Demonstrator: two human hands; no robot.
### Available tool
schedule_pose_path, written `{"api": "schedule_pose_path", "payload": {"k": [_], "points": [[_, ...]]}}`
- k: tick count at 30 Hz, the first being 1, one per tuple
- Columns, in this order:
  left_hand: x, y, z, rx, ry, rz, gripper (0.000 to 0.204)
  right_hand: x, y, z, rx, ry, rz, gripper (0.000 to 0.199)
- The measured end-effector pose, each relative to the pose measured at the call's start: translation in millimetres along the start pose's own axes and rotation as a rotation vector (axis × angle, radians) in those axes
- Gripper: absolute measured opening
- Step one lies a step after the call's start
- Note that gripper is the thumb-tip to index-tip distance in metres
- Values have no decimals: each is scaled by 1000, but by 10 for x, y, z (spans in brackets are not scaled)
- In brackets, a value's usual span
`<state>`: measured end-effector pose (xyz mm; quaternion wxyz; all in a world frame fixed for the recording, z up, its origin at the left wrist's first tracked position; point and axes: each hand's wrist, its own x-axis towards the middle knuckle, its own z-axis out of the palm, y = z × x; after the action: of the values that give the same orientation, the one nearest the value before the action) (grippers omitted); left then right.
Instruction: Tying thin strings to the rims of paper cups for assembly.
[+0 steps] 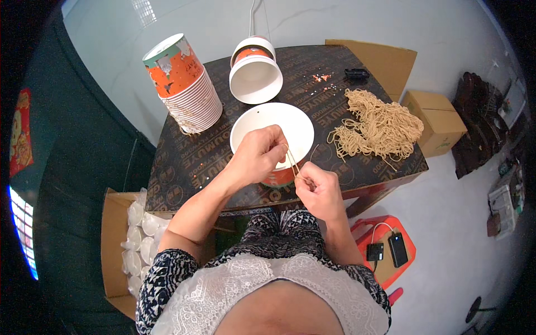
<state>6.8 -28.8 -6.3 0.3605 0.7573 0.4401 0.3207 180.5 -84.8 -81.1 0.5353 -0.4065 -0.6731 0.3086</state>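
My left hand [259, 152] is closed in a pinch over the near rim of a white-lined paper bucket [254, 120]. Lower and to the right, my right hand [321, 191] is closed too. Between them runs a thin tan cord [292, 161], doubled and pulled fairly straight, its ends gripped in the fingers. The bucket stands upright at the table's near edge, and a bit of its orange outside shows under the hands. On the table's right side lies a loose, tangled heap of the same tan cord [382, 125].
At the left stands a tall stack of orange paper buckets [192, 95], cords hanging along it. Behind, a white bucket [257, 81] tips toward me. A black object [357, 73] lies beside scattered crumbs. A carton of clear cups [114, 251] and a red stool [365, 226] flank me.
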Motion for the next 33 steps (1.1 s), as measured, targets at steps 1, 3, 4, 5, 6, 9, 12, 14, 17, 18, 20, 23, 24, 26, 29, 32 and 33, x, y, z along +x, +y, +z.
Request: {"api": "schedule_pose_path", "payload": {"k": [1,3,4,5,6,9,12,14,17,18,20,23,24,26,29,32,33], "points": [[3,-1,3,-20,-1,9,9,8,7,-12,-1,-1,0,13],[20,-18,1,-40,0,18,10,26,25,-51,-47,-45,9,10],[38,-44,-8,-6,16,45,11,56,34,-72,-7,-28,72,9],[45,-61,-17,27,32,72,11,104,26,-107,34,-12,134,12],[39,-58,-24,27,35,71,11,133,-20,-227,-48,5,164,24],[34,-16,-11,-8,1,40,12,274,176,-413,-207,371,-3,30],[55,-22,-24,42,-36,29,13,268,139,-390,-574,548,-156,26],[51,-11,-18,51,-33,22,13,165,121,-269,-373,466,-232,15],[58,-3,-21,59,-29,13,13,1,-37,-26,-166,281,-68,14],[55,-3,-19,59,-32,12,13,-27,-43,10,-161,233,-26,17],[63,7,-17,75,-17,69,13,-35,89,77,-65,164,25,21],[69,-36,-3,48,13,106,12,-44,116,124,40,80,141,20],[61,-30,-4,49,15,105,12,-43,119,130,1,108,80,17],[40,-2,-1,90,76,201,10,-32,100,136,-40,138,19,15],[1,-23,14,124,117,257,9,3,51,170,-168,273,-131,10],[-68,7,26,184,128,281,8,30,46,223,-180,395,-240,6],[-82,8,34,183,125,282,8,40,64,234,-181,432,-289,7]]}}
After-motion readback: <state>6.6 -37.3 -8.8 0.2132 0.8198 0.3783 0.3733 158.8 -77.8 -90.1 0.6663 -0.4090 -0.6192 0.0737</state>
